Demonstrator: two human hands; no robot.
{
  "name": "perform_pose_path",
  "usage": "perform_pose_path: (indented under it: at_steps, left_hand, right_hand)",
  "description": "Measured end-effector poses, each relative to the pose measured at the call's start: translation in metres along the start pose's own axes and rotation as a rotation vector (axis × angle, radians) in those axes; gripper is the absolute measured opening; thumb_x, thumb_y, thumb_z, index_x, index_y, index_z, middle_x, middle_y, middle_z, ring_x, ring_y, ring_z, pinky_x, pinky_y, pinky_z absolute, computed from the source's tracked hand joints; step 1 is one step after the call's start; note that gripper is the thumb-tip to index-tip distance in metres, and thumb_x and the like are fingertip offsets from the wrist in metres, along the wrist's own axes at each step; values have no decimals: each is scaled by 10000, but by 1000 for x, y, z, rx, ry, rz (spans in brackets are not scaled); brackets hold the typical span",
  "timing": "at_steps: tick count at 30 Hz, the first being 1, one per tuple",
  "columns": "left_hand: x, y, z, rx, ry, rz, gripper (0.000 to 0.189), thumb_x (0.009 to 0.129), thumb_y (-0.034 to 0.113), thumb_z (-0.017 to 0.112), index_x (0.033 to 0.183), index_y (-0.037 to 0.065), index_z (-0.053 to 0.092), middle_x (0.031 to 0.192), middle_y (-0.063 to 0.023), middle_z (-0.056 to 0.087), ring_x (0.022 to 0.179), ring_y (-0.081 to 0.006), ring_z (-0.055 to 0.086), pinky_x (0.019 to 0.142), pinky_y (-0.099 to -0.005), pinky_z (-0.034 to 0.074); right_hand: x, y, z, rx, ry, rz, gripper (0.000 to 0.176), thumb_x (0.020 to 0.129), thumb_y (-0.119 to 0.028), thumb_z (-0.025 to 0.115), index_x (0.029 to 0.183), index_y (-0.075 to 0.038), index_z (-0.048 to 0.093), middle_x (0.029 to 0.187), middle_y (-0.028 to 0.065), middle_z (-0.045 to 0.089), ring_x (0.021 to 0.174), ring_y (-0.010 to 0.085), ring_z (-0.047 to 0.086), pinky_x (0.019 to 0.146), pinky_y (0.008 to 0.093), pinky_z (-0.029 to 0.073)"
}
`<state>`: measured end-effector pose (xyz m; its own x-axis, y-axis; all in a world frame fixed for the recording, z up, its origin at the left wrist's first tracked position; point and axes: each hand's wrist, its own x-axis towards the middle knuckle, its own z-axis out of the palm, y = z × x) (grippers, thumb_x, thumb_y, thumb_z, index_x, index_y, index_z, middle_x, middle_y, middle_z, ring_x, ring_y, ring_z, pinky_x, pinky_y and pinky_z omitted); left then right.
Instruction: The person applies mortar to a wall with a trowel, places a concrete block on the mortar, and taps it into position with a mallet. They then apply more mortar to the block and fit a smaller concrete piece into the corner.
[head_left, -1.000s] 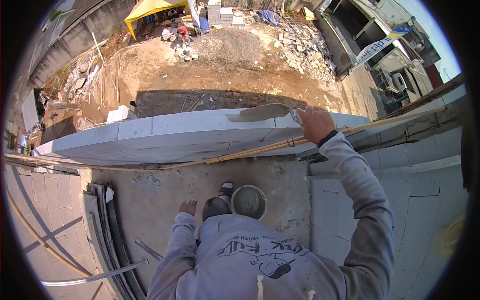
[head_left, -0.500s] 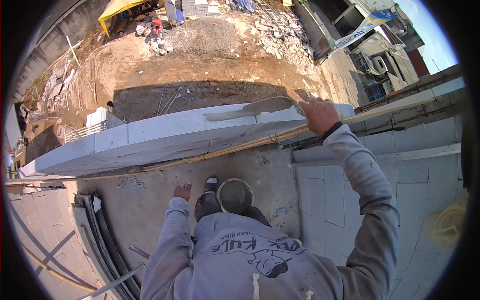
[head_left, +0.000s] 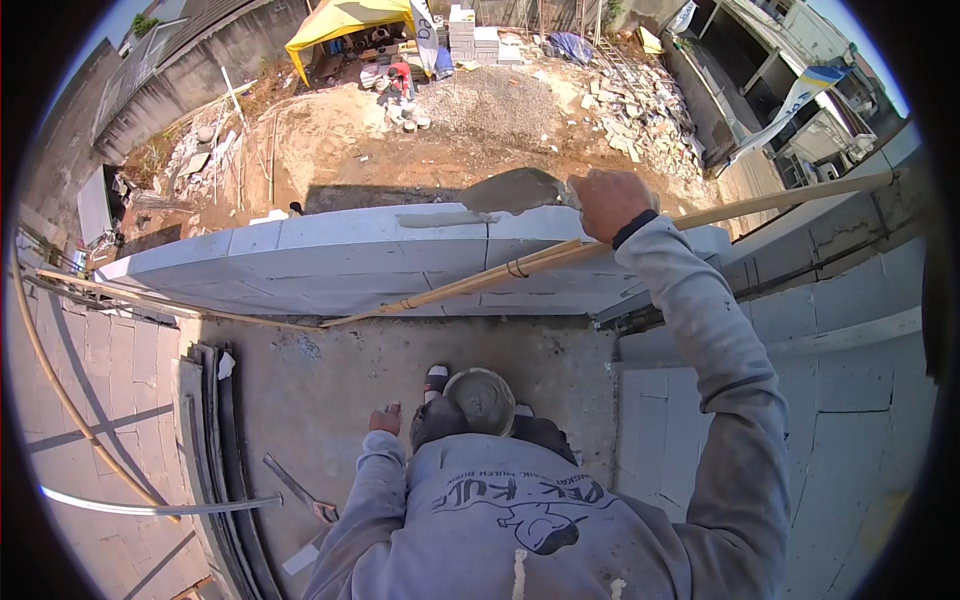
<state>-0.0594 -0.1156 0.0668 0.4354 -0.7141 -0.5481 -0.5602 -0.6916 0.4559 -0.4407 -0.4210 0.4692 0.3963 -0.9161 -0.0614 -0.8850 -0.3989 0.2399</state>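
My right hand [head_left: 612,205] grips the handle of a trowel [head_left: 515,190], whose blade is coated in grey mortar. The blade lies over the top edge of a wall of pale blocks [head_left: 340,265]. Left of it, a thin smear of wet mortar [head_left: 430,219] covers part of the wall's top. My left hand [head_left: 385,418] hangs low, away from the wall, its fingers curled with nothing visible in them. Beside it, between my legs, a bucket [head_left: 512,385] holds grey mortar.
A bamboo pole [head_left: 470,280] slants along the wall's near face. Long dark strips [head_left: 212,430] stand at the left, near a hand tool [head_left: 300,490] on the floor. Beyond the wall, a person in red [head_left: 401,78] bends near a gravel heap [head_left: 470,100].
My view has shifted, showing more of the yard. The trowel has shifted left relative to the wall's top, and its blade looks broader. My left hand stays low.
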Motion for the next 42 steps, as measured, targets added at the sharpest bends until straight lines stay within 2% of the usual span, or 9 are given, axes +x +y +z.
perform_pose_path:
  at_steps: [6,11,13,22,28,31,36,39,42]
  left_hand:
    - [-25,-25,55,-142,-51,-96,401,805,369,599,975,9,644,848,-170,658,781,-258,642,723,-347,475]
    - [5,-31,10,-410,42,-123,392,821,355,590,963,-8,639,788,-142,658,679,-220,630,657,-352,482]
    - [6,-23,-18,-406,115,-131,384,829,339,588,944,-24,637,755,-125,652,610,-204,609,606,-346,478]
    - [37,-41,-6,-390,80,-202,376,827,334,595,959,-16,639,735,-129,647,645,-206,625,613,-336,477]
    - [-37,20,-3,-340,123,-71,334,825,324,598,983,34,649,726,-123,644,654,-197,623,616,-327,468]
    - [-62,-8,32,-269,296,-40,342,825,340,590,958,32,656,726,-130,648,664,-220,633,622,-342,471]
    - [-133,-49,87,-272,228,-262,383,829,384,569,942,28,657,806,-168,655,734,-268,645,668,-369,478]
    - [-151,-70,115,-232,162,-372,408,832,402,559,963,28,652,849,-179,655,761,-275,644,683,-367,478]
    - [-195,-8,76,-248,112,-416,420,833,410,558,989,30,645,857,-179,654,761,-265,642,680,-357,476]
  right_hand:
    - [18,1,9,-266,87,-154,134,781,-138,536,838,-131,657,789,64,665,772,211,654,617,343,505]
    - [19,-5,3,-279,158,-167,138,790,-151,524,792,-134,661,765,64,660,751,220,652,609,342,501]
    - [17,-8,2,-315,14,-124,136,788,-153,526,823,-134,656,779,71,658,753,225,649,615,344,499]
    - [2,1,0,-217,81,-32,144,799,-144,521,871,-117,642,835,93,650,817,233,641,673,347,502]
    - [-19,21,1,47,89,19,209,753,-190,561,925,-78,599,865,139,638,830,286,627,716,392,492]
    - [-33,21,3,191,91,11,297,742,-266,590,955,-60,571,867,158,632,836,308,614,736,412,478]
    - [-48,5,2,288,54,66,366,759,-323,610,990,-45,556,900,172,632,881,313,610,769,404,477]
    - [-42,-1,-3,255,142,91,257,775,-208,547,969,-43,578,908,168,642,874,303,629,757,390,506]
    - [-30,-7,-5,197,150,111,232,773,-150,527,964,-44,603,914,160,649,872,286,640,745,386,516]
